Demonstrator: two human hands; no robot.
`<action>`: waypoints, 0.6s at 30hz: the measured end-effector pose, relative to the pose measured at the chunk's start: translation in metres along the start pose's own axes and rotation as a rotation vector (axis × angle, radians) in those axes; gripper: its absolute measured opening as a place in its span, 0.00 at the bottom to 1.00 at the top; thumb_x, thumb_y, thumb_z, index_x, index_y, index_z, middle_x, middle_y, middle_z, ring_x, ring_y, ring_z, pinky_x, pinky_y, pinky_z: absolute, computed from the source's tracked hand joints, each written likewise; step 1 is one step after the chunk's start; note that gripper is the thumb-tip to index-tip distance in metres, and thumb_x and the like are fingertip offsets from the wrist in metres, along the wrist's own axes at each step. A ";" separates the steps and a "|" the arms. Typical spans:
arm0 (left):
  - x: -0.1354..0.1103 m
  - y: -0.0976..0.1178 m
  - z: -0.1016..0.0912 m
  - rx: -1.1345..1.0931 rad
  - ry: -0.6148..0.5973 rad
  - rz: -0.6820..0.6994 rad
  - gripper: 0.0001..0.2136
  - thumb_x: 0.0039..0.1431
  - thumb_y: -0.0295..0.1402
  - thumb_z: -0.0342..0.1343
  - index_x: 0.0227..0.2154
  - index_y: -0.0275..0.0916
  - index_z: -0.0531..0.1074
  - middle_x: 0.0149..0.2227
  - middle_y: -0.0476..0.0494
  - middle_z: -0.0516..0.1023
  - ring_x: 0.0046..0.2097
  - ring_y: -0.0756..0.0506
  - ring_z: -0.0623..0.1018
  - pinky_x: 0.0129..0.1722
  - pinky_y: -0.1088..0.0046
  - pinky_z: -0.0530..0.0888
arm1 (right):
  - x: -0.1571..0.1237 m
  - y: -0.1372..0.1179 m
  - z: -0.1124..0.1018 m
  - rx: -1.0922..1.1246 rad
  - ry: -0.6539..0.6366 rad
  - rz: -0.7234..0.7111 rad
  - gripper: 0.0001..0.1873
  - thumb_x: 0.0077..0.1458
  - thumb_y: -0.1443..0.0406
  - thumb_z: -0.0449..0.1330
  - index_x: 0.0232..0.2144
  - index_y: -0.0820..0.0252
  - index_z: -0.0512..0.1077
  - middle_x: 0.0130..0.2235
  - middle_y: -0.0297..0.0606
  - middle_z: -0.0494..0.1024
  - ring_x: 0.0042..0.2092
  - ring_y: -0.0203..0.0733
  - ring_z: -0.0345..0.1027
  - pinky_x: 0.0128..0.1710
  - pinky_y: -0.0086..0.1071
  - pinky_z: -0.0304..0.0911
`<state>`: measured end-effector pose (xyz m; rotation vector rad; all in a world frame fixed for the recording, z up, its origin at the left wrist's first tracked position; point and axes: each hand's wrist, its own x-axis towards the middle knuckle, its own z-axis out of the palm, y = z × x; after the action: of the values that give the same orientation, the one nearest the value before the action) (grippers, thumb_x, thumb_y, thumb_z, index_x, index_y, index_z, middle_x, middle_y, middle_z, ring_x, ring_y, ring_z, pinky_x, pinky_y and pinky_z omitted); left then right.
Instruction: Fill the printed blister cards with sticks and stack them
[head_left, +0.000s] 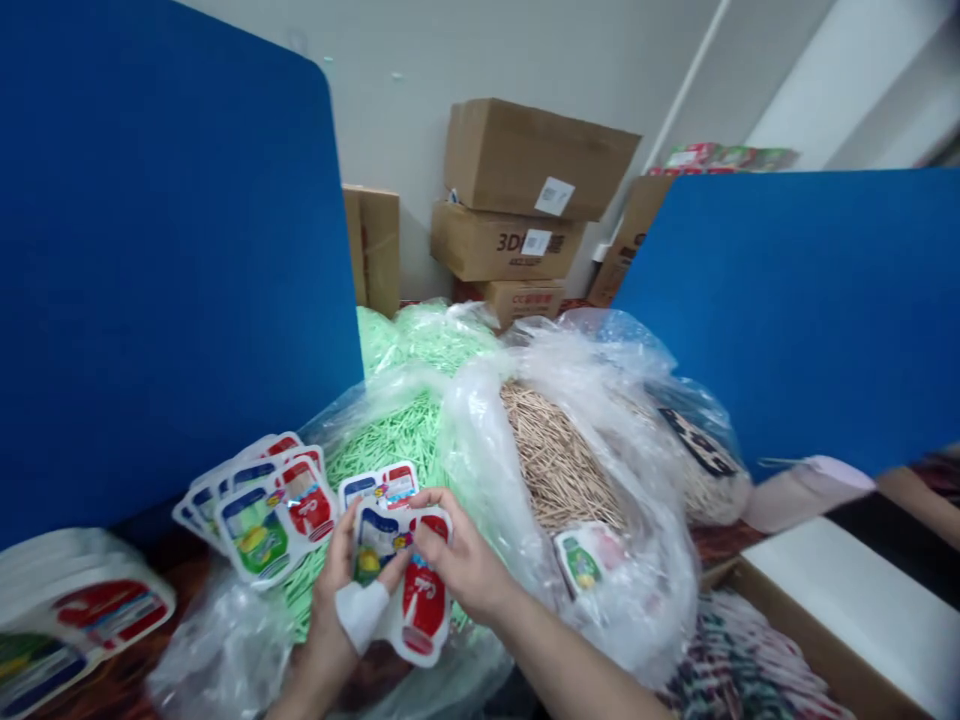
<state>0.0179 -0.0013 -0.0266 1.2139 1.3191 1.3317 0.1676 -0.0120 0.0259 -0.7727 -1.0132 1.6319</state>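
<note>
My left hand [335, 585] and my right hand [463, 562] hold one printed packet [409, 590] between them, a white pouch with blue, green and red pictures. White tape wraps my left thumb. A fanned stack of the same packets [259, 500] lies just left of my hands. Another packet [379, 485] rests behind them on green sticks [397, 435] inside a clear plastic bag. One more packet [585, 562] lies right of my hands against the bag of tan sticks [551, 455].
Blue partition panels stand at left [165, 260] and right [802, 300]. More packets are piled at the bottom left [67, 610]. Cardboard boxes [525, 195] are stacked by the back wall. An open carton [817, 640] sits at the lower right.
</note>
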 end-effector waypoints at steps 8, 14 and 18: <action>0.001 0.016 0.021 0.001 0.089 0.040 0.41 0.44 0.39 0.67 0.61 0.43 0.56 0.61 0.36 0.66 0.58 0.35 0.70 0.56 0.57 0.68 | -0.018 0.006 -0.017 -0.021 0.117 -0.100 0.20 0.56 0.51 0.58 0.44 0.59 0.72 0.40 0.38 0.78 0.42 0.43 0.72 0.47 0.40 0.65; -0.016 0.015 0.034 -0.170 -0.337 -0.227 0.37 0.34 0.44 0.70 0.51 0.37 0.70 0.42 0.36 0.82 0.43 0.32 0.80 0.43 0.58 0.77 | -0.032 -0.004 -0.017 0.073 0.026 -0.093 0.22 0.58 0.50 0.55 0.46 0.58 0.71 0.38 0.40 0.78 0.40 0.43 0.72 0.41 0.37 0.66; -0.017 0.017 0.038 -0.183 -0.505 -0.290 0.20 0.41 0.45 0.67 0.36 0.37 0.79 0.31 0.40 0.84 0.40 0.34 0.81 0.43 0.58 0.77 | -0.040 -0.018 -0.032 -0.161 0.050 -0.165 0.20 0.59 0.51 0.54 0.40 0.60 0.74 0.32 0.37 0.77 0.34 0.39 0.71 0.36 0.32 0.65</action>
<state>0.0588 -0.0138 -0.0124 1.0901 0.9431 0.8445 0.2135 -0.0401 0.0286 -0.8096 -1.1517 1.3964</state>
